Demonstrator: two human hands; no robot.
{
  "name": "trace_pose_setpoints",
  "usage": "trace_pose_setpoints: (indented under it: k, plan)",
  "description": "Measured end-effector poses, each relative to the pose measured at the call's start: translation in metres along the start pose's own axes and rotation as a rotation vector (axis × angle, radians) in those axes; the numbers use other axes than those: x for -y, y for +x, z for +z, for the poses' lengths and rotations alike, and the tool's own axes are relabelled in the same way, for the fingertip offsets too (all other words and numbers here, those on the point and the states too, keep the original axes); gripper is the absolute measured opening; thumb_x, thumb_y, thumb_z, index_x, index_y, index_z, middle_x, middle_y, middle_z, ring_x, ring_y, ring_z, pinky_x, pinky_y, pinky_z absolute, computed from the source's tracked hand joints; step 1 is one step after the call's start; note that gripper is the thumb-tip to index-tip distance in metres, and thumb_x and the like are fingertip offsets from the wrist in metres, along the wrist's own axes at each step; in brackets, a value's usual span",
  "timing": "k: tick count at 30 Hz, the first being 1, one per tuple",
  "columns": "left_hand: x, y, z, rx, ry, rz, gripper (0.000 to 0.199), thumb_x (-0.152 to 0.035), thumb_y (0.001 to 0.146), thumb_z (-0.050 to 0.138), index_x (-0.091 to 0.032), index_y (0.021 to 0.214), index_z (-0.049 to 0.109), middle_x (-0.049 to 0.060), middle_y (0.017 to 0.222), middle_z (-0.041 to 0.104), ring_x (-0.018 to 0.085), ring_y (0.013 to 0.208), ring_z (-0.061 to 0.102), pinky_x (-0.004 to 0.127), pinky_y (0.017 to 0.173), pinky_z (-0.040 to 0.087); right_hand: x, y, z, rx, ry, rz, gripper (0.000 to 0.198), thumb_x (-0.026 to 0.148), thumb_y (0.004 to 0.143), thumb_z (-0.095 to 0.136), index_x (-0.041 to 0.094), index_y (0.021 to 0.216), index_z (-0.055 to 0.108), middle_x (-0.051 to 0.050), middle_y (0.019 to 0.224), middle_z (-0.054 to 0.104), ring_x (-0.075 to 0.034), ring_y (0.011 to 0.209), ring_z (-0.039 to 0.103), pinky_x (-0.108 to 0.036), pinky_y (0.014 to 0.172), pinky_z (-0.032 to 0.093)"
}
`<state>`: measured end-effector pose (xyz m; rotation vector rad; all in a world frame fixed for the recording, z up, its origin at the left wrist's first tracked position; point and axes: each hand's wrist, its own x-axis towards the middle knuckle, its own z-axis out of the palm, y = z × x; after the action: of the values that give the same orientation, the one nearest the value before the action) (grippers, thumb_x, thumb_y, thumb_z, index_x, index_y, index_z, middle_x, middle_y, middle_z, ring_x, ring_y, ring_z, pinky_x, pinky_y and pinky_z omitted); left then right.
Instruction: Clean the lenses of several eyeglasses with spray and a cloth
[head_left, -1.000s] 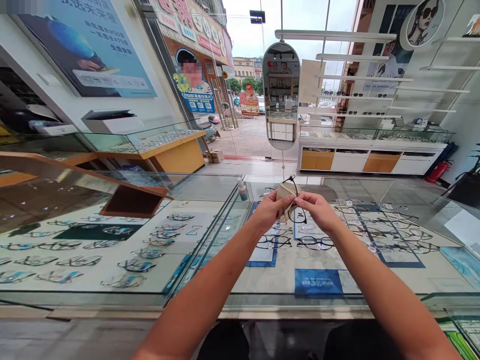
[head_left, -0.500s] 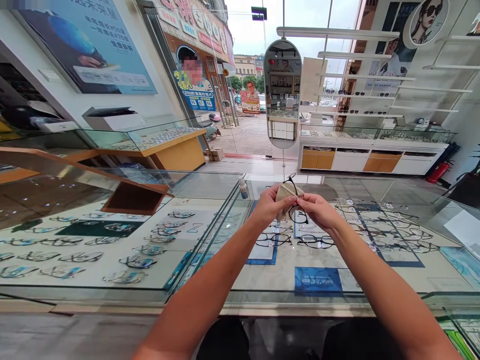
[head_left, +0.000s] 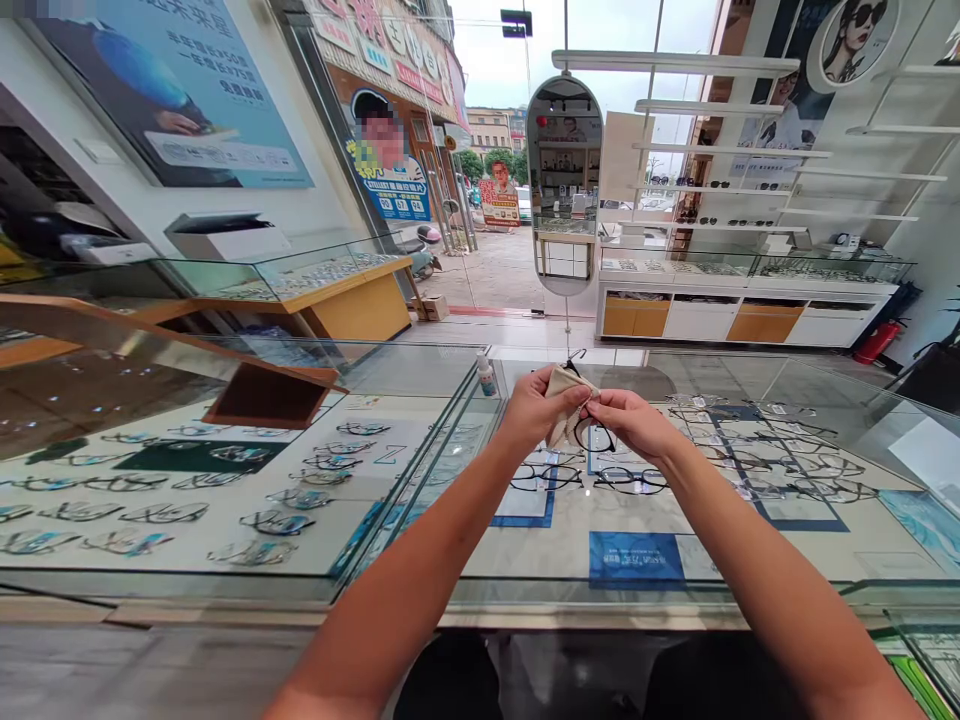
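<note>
1. The black-rimmed glasses are up between the two hands, above the glass tabletop and apart from it.
2. The left hand has its grip clamped on the beige cloth, which covers the upper part of the glasses.
3. The right hand has its grip pinched on the frame, right beside the left fingertips; the exact spot is hidden.
4. The long axis runs steeply, leaning: a dark tip pokes out above the cloth, one round lens hangs below it.
5. That bare lens lies just below the right fingertips, so the right hand is nearer.
</note>
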<state>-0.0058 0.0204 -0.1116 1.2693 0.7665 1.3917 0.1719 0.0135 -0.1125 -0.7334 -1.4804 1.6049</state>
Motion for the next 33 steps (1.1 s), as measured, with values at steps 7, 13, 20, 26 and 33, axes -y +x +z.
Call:
trace_pose_setpoints:
  k: [7,13,20,26,33]
  plan:
    - [0.007,0.003,-0.003,-0.033,-0.052,-0.019,0.063,-0.071,0.059,0.093,-0.014,0.076,0.073,0.001,0.061,0.068,0.012,0.052,0.058,0.024,0.052,0.049,0.001,0.001,-0.003,0.008,-0.050,-0.034,0.047,0.062,0.066,0.092,0.020,0.080,0.078,-0.001,0.080,0.070,-0.015,0.079,0.056,-0.033,0.083,0.042]
    - [0.003,0.009,-0.012,0.188,-0.141,-0.044,0.055,-0.061,0.067,0.095,-0.014,0.090,0.076,0.003,0.073,0.073,0.017,0.066,0.069,0.027,0.066,0.057,0.012,-0.001,-0.010,-0.069,-0.066,-0.077,0.042,0.057,0.068,0.091,0.020,0.073,0.074,-0.001,0.080,0.069,-0.015,0.076,0.053,-0.032,0.077,0.041]
    - [-0.002,0.001,-0.002,0.078,-0.061,-0.003,0.052,-0.041,0.052,0.104,-0.015,0.085,0.074,0.001,0.075,0.073,0.013,0.065,0.065,0.023,0.061,0.053,0.005,0.000,0.000,-0.061,0.115,0.008,0.047,0.056,0.057,0.098,0.019,0.072,0.074,0.000,0.077,0.067,-0.012,0.070,0.051,-0.029,0.071,0.041]
    - [-0.002,-0.003,0.003,-0.043,0.019,0.065,0.054,-0.057,0.058,0.099,-0.015,0.070,0.067,-0.002,0.062,0.064,0.009,0.054,0.053,0.021,0.051,0.044,-0.001,-0.002,0.010,0.004,0.110,0.020,0.045,0.056,0.063,0.096,0.018,0.079,0.076,-0.001,0.079,0.069,-0.013,0.075,0.056,-0.031,0.077,0.044]
    - [0.002,0.003,-0.001,0.008,-0.024,0.021,0.064,-0.075,0.065,0.087,-0.015,0.072,0.068,-0.001,0.055,0.061,0.011,0.049,0.055,0.022,0.047,0.044,0.004,0.001,-0.003,-0.051,-0.002,-0.035,0.042,0.056,0.065,0.093,0.020,0.077,0.076,-0.001,0.079,0.068,-0.013,0.071,0.051,-0.030,0.071,0.042]
